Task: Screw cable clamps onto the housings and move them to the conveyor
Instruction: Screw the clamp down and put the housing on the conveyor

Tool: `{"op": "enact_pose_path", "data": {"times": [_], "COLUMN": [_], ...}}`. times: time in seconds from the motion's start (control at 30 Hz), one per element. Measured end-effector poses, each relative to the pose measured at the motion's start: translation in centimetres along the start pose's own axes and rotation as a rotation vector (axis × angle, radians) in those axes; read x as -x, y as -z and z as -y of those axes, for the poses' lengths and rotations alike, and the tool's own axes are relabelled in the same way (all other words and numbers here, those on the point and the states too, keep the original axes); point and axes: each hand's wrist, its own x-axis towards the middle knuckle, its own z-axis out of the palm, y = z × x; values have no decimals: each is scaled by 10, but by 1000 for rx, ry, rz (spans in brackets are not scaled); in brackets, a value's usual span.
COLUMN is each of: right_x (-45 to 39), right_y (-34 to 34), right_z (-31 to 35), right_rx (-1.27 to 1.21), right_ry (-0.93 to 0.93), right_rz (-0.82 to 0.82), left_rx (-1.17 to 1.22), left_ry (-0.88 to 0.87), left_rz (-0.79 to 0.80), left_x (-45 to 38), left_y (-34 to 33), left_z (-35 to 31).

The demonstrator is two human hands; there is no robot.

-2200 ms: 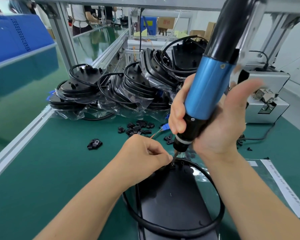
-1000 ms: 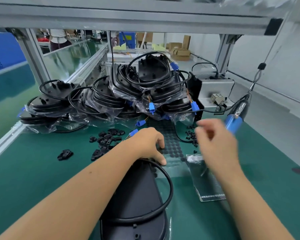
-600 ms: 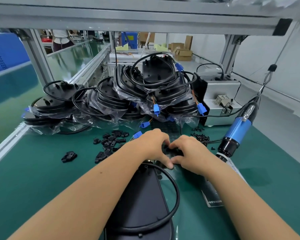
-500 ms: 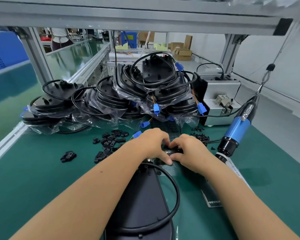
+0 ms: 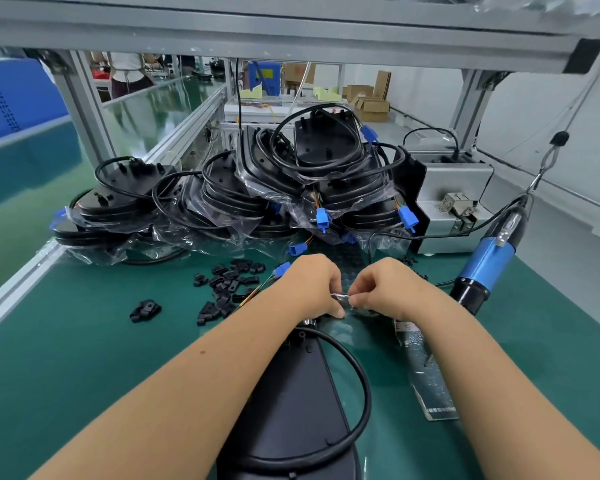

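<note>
Left hand [image 5: 314,285] | right hand [image 5: 385,289] | both pinch clear plastic bag [image 5: 342,298] mid-frame; pull evenly over housing [image 5: 291,403], sparing the cable [image 5: 357,375].

A grey aluminium frame [image 5: 291,32] stands over the green table [image 5: 66,358]. Behind it are cardboard boxes [image 5: 371,105] and a white wall [image 5: 534,109].

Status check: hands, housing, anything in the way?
Both hands, left and right, pinching clear plastic at housing top. Screwdriver hanging free, right. Loose clamps left; nothing blocking.
</note>
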Motion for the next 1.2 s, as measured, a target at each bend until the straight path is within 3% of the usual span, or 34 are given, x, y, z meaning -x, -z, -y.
{"op": "enact_pose_path", "data": {"times": [0.13,0.53,0.73,0.93,1.2], "right_x": [-4,-7,-2,-2,-8], "right_y": [9,6,9,-5,-6], "right_z": [4,15,10,4,6], "right_rx": [-36,44,-37,33,30], "right_ry": [-26,-47,9,62,41], "right_rz": [95,50,114,13,3], "left_rx": [-16,173,130,95,50], "left_ry": [-2,49,60,65,58], "left_rz": [-13,-39,-51,-60,-66], "left_x": [0,14,15,15,14], "left_y": [1,10,12,12,10], "left_z": [0,12,10,8,6]}}
